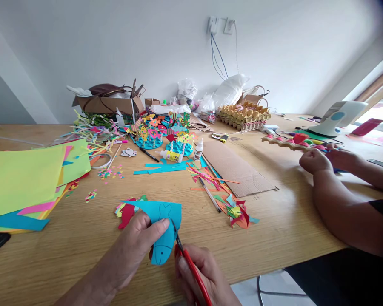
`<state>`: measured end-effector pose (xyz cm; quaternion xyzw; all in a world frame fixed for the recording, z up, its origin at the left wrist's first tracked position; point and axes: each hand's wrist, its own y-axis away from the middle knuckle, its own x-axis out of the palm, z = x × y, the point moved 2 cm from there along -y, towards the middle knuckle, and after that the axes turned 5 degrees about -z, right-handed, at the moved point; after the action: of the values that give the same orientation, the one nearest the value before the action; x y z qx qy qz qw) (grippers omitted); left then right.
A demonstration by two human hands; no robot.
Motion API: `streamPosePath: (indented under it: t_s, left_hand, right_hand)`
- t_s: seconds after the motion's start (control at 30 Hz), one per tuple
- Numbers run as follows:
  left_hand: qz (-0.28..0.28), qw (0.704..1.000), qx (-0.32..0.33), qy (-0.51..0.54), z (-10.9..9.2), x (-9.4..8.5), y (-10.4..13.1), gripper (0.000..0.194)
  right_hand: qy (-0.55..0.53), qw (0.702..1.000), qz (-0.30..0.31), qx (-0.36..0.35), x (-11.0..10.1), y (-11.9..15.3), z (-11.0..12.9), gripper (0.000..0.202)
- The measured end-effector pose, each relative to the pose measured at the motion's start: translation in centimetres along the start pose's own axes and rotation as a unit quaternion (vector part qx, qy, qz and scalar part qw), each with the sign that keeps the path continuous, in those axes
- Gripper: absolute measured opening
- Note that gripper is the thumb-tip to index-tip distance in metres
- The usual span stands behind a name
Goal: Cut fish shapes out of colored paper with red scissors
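Between the thumb and fingers of my left hand (140, 238) is a piece of blue paper (163, 250) with a fish outline drawn on it in dark pen. My right hand (202, 272) is closed around the red handles of a pair of scissors (194, 272). The blades reach the right edge of the paper, beside the drawn fish. Behind my left hand, partly covered by the paper, lies a small pile of coloured paper cutouts (127, 214), red, green and yellow among them.
Coloured paper sheets (22, 178) are stacked at left. Paper scraps (238, 212), a pen (210, 194), a cardboard strip (238, 168) and glue bottles (198, 150) lie ahead. Decorated blue fish pieces (180, 146) stand farther back. At right, another person's hands (317, 161) hold an egg carton (285, 143).
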<state>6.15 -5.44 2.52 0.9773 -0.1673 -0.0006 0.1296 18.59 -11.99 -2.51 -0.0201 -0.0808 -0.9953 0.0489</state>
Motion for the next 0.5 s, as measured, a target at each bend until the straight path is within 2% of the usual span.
streamPosePath:
  t_s: [0.13, 0.33, 0.5]
  left_hand:
    - [0.004, 1.0, -0.006, 0.004, 0.01, -0.05, -0.03, 0.029]
    - [0.05, 0.998, -0.028, 0.006, -0.35, -0.19, 0.05, 0.033]
    - [0.06, 0.998, -0.035, 0.007, -0.61, -0.29, 0.18, 0.03]
  right_hand:
    - [-0.004, 1.0, 0.015, 0.011, -0.01, 0.09, 0.42, 0.058]
    - [0.01, 1.0, 0.022, 0.009, -0.02, 0.18, 0.53, 0.058]
    - [0.042, 0.999, 0.016, -0.03, -0.32, -0.05, 0.21, 0.056]
